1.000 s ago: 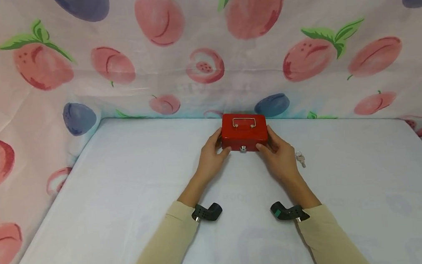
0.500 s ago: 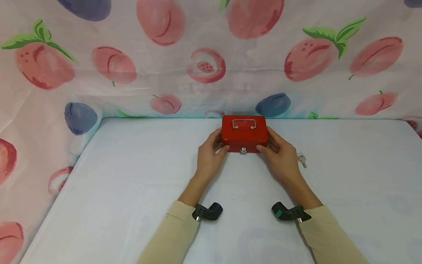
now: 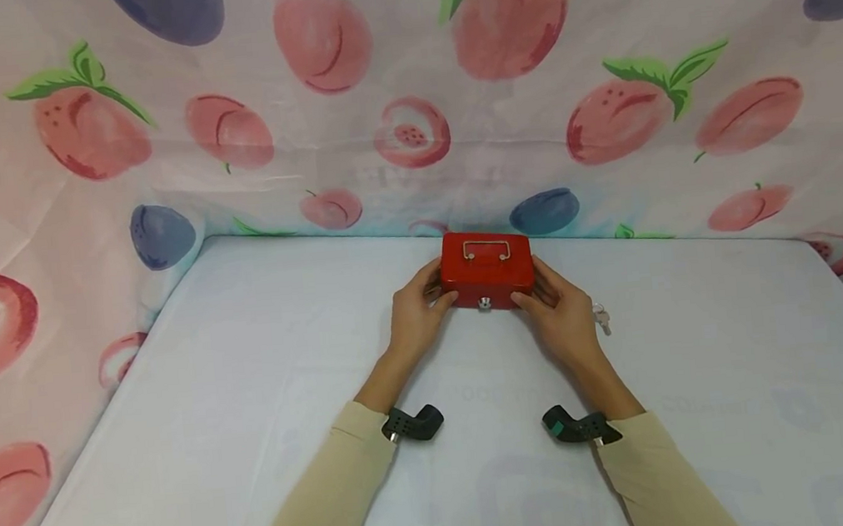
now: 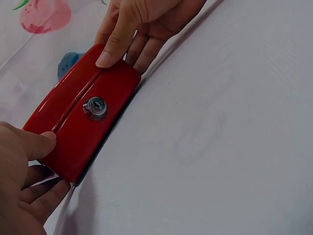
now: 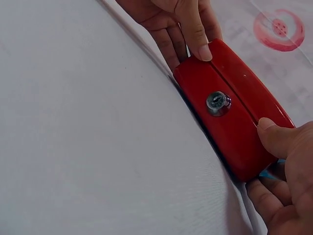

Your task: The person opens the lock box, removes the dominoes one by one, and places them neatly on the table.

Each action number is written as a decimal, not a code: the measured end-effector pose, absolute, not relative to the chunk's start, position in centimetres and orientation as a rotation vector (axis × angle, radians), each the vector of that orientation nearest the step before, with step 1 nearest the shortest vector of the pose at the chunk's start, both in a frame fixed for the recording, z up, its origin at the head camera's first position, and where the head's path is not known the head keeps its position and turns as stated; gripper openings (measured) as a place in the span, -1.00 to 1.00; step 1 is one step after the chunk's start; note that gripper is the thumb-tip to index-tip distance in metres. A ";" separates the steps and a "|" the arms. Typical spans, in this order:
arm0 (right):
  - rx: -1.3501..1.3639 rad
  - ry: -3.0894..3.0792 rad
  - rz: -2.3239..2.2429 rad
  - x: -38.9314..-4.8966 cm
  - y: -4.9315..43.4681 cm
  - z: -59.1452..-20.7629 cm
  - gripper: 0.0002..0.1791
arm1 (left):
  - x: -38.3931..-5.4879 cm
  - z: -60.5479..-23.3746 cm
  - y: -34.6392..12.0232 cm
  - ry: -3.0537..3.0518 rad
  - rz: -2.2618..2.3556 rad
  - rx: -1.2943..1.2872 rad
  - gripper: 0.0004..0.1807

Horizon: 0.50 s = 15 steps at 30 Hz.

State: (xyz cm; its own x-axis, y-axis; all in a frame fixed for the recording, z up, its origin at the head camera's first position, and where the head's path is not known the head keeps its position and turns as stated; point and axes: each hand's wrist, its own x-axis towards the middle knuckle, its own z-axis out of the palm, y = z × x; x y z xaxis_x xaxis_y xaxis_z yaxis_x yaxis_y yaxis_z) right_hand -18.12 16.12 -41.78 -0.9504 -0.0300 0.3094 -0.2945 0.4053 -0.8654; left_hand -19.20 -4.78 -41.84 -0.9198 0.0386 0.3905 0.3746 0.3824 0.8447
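Observation:
A red cash box (image 3: 487, 272) with a wire handle (image 3: 486, 251) folded on its lid stands near the far edge of the white table. Its lid is down, and a round silver lock (image 4: 96, 106) sits on the front face. My left hand (image 3: 415, 318) grips the box's left end, thumb on the front near the lid seam. At the other end my right hand (image 3: 563, 317) holds it the same way, its thumb (image 5: 274, 137) by the seam. Fingers of both hands reach round the sides, partly hidden behind the box.
A pair of small keys on a ring (image 3: 602, 318) lies on the table (image 3: 699, 339), just right of my right hand. Behind the table hangs a fruit-printed cloth (image 3: 415, 188), close behind the box. Each wrist wears a black camera mount (image 3: 413, 423).
The cash box has slid slightly toward me, away from the back cloth, with both hands keeping their hold on its ends. The keys stay where they were.

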 end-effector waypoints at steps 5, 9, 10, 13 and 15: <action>0.267 -2.426 1.579 -17.3 15.9 -40.5 -0.29 | -18.9 -41.6 -4.7 -2.361 -1.529 -0.356 -0.43; 0.256 -2.440 1.564 -17.4 16.5 -41.2 -0.28 | -18.6 -41.4 -4.5 -2.366 -1.525 -0.354 -0.43; 0.254 -2.443 1.564 -17.3 16.6 -41.1 -0.27 | -18.4 -41.4 -4.5 -2.373 -1.517 -0.354 -0.43; 0.234 -2.465 1.575 -16.9 16.7 -40.8 -0.25 | -18.1 -41.0 -4.5 -2.384 -1.501 -0.353 -0.43; 0.218 -2.481 1.573 -16.6 16.7 -40.6 -0.25 | -17.8 -40.8 -4.5 -2.394 -1.496 -0.349 -0.43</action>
